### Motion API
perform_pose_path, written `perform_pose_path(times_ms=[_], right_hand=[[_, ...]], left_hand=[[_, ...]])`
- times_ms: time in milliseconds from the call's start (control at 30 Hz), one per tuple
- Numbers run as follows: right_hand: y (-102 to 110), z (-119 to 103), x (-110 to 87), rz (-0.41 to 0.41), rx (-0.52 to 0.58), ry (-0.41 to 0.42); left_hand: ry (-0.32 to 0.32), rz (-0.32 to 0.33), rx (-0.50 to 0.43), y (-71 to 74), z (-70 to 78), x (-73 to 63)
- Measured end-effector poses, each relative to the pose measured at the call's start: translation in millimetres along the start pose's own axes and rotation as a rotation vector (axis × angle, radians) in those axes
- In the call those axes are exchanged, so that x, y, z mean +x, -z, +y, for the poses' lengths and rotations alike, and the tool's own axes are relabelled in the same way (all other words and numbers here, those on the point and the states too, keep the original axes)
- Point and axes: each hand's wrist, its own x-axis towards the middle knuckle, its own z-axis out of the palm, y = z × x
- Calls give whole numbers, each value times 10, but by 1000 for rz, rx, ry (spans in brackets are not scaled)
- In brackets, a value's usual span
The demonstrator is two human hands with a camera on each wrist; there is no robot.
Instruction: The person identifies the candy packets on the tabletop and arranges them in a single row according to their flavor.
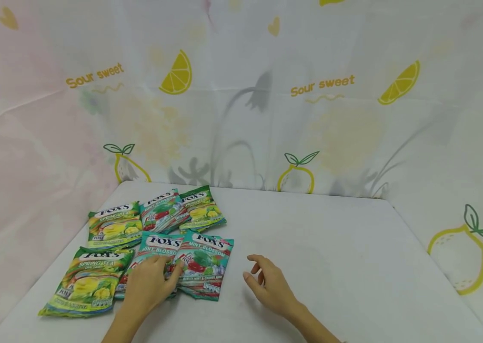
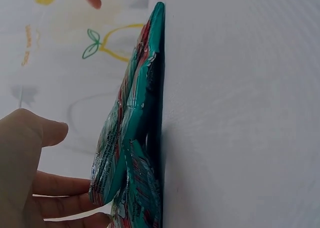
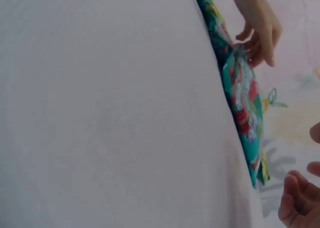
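Note:
My left hand (image 1: 149, 285) (image 2: 22, 158) is over the middle teal Fox's Mint Blossom candy bag (image 1: 161, 242) of the front row. In the left wrist view its fingers touch the edge of a teal bag (image 2: 142, 100), with the thumb held apart. Right beside the thumb lies another Mint Blossom bag (image 1: 205, 263), its edge lapping the middle one. A green and yellow Fox's Spring Tea bag (image 1: 88, 285) lies left of the hand. To the right of the bags, my right hand (image 1: 270, 287) (image 3: 302, 200) hovers with loosely bent fingers, holding nothing.
Behind the front row lie a Spring Tea bag (image 1: 115, 227), a Mint Blossom bag (image 1: 162, 213) and a second Spring Tea bag (image 1: 204, 212), partly overlapping. All rest on a white table (image 1: 331, 267). A lemon-printed cloth (image 1: 241, 119) hangs behind it.

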Motion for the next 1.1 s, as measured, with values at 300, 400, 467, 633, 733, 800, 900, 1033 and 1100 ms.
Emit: perform_pose_path(times_ms=[300, 400, 467, 633, 733, 800, 900, 1033, 1100], right_hand=[[-149, -16, 16, -161, 147, -108], [-203, -9, 19, -192, 170, -133], [-236, -6, 17, -203, 175, -135], [-269, -25, 20, -201, 191, -130], [-271, -40, 31, -199, 216, -134], [-274, -46, 39, -206, 233, -143], [-282, -54, 47, -221, 259, -154], [-292, -69, 65, -245, 286, -176], [-298, -80, 78, -253, 298, -189]], left_hand=[[24, -40, -3, 10, 9, -27], [20, -41, 8, 6, 6, -46], [14, -37, 14, -3, -1, -58], [25, -51, 12, -16, -9, -78], [43, -91, -2, 0, -9, -79], [46, -127, -19, 14, -8, -75], [42, -185, -46, 26, -2, -67], [42, -244, -70, 24, 24, -61], [47, -261, -80, 19, 37, -58]])
